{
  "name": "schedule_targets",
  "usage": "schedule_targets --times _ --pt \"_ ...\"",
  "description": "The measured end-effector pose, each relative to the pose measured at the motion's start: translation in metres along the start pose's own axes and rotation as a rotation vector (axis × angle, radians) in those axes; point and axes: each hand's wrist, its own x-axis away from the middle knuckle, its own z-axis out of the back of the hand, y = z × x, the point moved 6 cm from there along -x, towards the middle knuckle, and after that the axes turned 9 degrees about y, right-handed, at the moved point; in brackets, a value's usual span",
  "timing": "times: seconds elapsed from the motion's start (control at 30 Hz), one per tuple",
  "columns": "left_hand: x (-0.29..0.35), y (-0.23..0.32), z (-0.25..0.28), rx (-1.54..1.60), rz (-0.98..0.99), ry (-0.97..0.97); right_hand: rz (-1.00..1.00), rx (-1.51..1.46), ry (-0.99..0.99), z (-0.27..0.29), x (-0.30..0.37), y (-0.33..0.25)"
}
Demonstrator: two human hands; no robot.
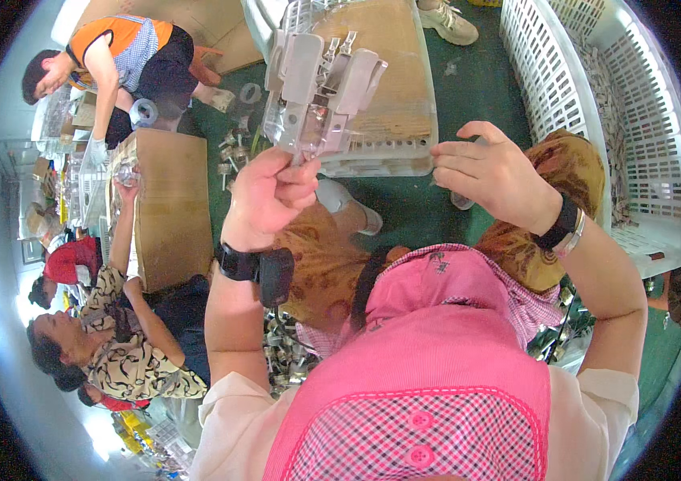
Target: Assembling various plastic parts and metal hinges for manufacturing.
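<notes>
My left hand (276, 188) is closed around the lower end of a bundle of pale grey plastic handles with metal parts (320, 100). The pieces fan upward out of the fist, flat grey paddles on the outside and shiny metal tips between them. Their exact kind I cannot make out. To the right, my right hand (489, 172) is raised with its fingers apart, and no object shows in it. Its fingertips are beside the near right corner of a white plastic crate (380, 166), which has brown cardboard (392, 88) on top. The bundle overlaps the crate's left part.
A tall white slatted basket (553, 80) at the right holds many thin pieces (614, 136). Metal parts (284, 353) lie beside my lap, and more are on the green floor (396, 212). Co-workers sit at the left around a cardboard box (172, 208). A shoe (448, 22) shows beyond the crate.
</notes>
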Motion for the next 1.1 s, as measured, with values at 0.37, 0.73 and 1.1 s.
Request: schedule_targets --times 0.37,0.73,1.1 --pt "0.025 -0.044 -0.007 0.212 0.126 -0.097 0.153 0.05 0.116 -0.006 -0.014 0.002" --pt "0.043 -0.084 -0.065 0.52 0.2 -0.399 0.349 -0.107 0.359 -0.005 -0.045 -0.023" --pt "0.041 -0.044 -0.044 -0.321 -0.461 0.183 0.172 0.063 0.255 0.001 -0.058 -0.025"
